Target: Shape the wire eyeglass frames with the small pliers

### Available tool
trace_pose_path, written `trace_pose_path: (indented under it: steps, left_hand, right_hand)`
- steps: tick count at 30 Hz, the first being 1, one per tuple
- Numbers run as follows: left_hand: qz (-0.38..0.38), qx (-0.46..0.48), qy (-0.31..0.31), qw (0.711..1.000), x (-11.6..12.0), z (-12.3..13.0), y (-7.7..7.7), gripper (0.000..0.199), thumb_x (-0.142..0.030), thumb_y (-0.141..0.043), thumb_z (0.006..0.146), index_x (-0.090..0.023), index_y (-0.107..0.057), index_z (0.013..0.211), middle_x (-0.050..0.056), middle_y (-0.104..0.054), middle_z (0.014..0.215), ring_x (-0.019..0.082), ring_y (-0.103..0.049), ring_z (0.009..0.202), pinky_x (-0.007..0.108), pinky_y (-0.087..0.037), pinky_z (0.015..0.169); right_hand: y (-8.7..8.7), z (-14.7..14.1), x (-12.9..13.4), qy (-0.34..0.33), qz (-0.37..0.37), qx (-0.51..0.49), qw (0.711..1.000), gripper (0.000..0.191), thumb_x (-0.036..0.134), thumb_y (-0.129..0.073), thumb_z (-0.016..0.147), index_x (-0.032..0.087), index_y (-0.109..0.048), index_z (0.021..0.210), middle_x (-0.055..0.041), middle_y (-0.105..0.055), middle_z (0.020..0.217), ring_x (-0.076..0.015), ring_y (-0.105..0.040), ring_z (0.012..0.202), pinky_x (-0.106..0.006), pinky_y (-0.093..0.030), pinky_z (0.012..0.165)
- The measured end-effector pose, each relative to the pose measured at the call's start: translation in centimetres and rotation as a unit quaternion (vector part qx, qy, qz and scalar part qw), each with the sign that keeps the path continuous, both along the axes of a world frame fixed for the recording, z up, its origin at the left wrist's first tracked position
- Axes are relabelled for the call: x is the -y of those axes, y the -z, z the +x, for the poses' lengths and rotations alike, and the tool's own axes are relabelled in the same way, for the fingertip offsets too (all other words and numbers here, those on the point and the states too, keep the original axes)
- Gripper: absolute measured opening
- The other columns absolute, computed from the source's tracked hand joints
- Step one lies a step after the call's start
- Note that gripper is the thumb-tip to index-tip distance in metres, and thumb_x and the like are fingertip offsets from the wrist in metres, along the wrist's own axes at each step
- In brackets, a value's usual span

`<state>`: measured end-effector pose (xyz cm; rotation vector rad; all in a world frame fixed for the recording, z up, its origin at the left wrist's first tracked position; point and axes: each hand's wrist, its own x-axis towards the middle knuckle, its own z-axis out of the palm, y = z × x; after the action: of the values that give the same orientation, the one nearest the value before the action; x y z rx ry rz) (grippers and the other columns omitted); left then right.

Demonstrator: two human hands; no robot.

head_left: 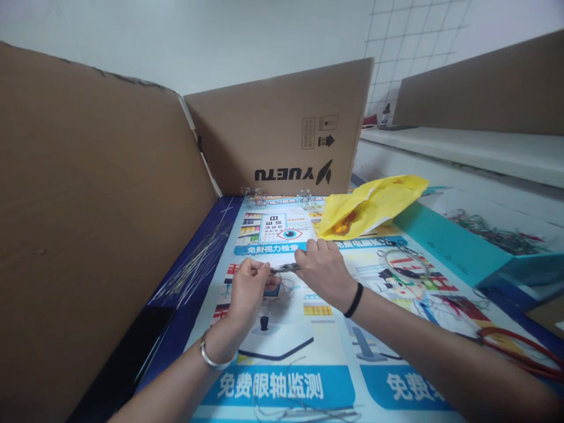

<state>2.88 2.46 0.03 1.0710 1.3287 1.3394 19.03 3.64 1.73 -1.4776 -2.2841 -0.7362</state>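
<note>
Your right hand (pixel 326 273) is wrapped around metal pliers (pixel 287 268), held over the middle of a printed sheet (pixel 326 348), nose toward your left hand (pixel 247 289). That hand's thumb and forefinger pinch at the tip, on something too small to make out. Straight wires (pixel 194 262) lie at left; beyond your right hand, a yellow bag (pixel 374 202) sits near a turquoise box (pixel 462 249)
</note>
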Motion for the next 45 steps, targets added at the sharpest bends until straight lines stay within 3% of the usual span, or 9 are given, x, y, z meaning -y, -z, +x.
trace_pose_path:
  steps: [13,21,28,45]
  left_hand:
    - [0.028,-0.044,0.021,0.998,0.3,-0.2,0.1,0.021,-0.032,-0.062,0.072,-0.018,-0.046,0.071,-0.003,-0.063,0.055,0.015,-0.065,0.052,0.024,-0.051,0.051]
    - [0.062,-0.047,0.036,0.996,0.1,-1.1,-0.4,0.019,-0.03,-0.063,0.073,-0.018,-0.048,0.07,-0.001,-0.068,0.066,0.012,-0.064,0.053,0.023,-0.051,0.054]
    - [0.071,-0.063,0.025,0.995,0.3,-1.0,0.0,0.02,-0.033,-0.061,0.076,-0.019,-0.047,0.072,-0.002,-0.067,0.067,0.014,-0.068,0.06,0.024,-0.052,0.059]
    - [-0.018,0.123,0.004,0.992,1.2,0.4,-0.9,0.026,-0.028,-0.068,0.068,-0.017,-0.044,0.073,0.001,-0.065,0.06,0.017,-0.066,0.057,0.027,-0.051,0.055]
  right_hand:
    - [0.6,1.1,-1.0,-0.039,-0.047,0.009,0.998,0.021,0.037,-0.057,0.076,0.016,-0.063,0.079,-0.0095,-0.059,0.075,-0.0203,-0.049,0.073,-0.03,-0.019,0.063]
    - [1.2,1.7,-1.3,-0.077,0.031,-0.003,0.997,0.032,0.039,-0.043,0.086,0.017,-0.061,0.071,-0.0074,-0.056,0.069,-0.0181,-0.044,0.068,-0.031,-0.017,0.061]
    - [0.5,1.1,-0.6,-0.039,0.049,-0.012,0.998,0.021,0.038,-0.058,0.073,0.018,-0.06,0.075,-0.009,-0.054,0.076,-0.022,-0.04,0.075,-0.033,-0.019,0.066]
    - [0.6,0.9,-1.0,-0.053,0.116,-0.01,0.992,0.017,0.035,-0.056,0.074,0.019,-0.057,0.068,-0.0087,-0.051,0.069,-0.0209,-0.035,0.071,-0.032,-0.016,0.062]
